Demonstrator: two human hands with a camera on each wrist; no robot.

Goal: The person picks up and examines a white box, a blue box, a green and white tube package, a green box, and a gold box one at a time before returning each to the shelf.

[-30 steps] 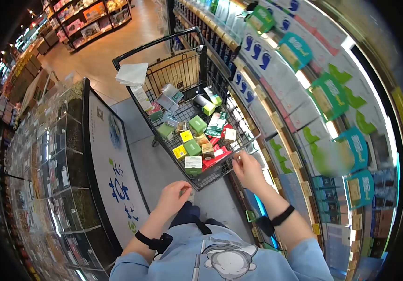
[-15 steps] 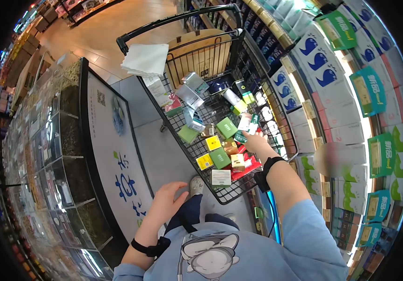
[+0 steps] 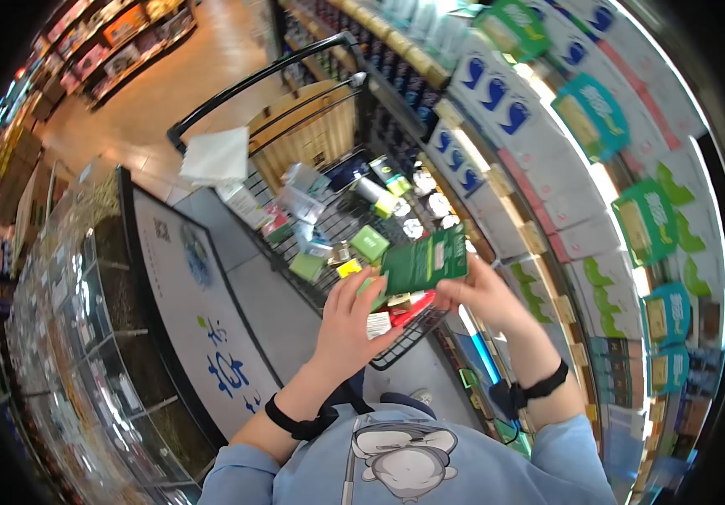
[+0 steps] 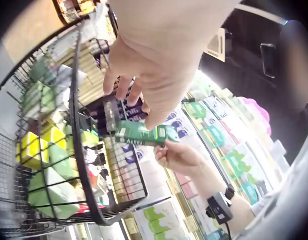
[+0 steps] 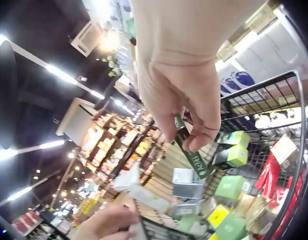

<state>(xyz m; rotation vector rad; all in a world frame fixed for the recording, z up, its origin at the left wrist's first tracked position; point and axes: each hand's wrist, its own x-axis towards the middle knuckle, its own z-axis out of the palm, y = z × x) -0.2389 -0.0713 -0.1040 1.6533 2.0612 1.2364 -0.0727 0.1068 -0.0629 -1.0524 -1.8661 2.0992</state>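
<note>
Mind the stocked shelf (image 3: pixel 417 55) first, along the right and just beside the right rim of the black wire shopping cart (image 4: pixel 75 110); better to work inward of that rim, with room to turn the wrists. Use the cart as the catch area, staying above its near right corner, well apart from the handle edge. With the left grip (image 3: pixel 350 324), note fingers spread and loosely bent, nothing held, close to the left end of the green Acnes carton (image 3: pixel 424 263); contact there impossible to tell. Best to meet opposite faces of the carton with thumb and fingers together, rather than prodding its end. With the right grip (image 3: pixel 487 295), note a thumb-and-finger pinch on the carton's right end; hold tightly enough against a swing, lightly enough against denting what looks like thin card. Treat the carton as a one-ended load, tilted in the air over the basket, and support its free end before any turn. Watch the smaller goods beneath, jumbled toward the cart's near edge: red packet (image 3: pixel 415 310), small green box (image 3: pixel 370 242), white box (image 3: pixel 377 324), yellow box (image 3: pixel 349 268). Avoid knocking these.
</note>
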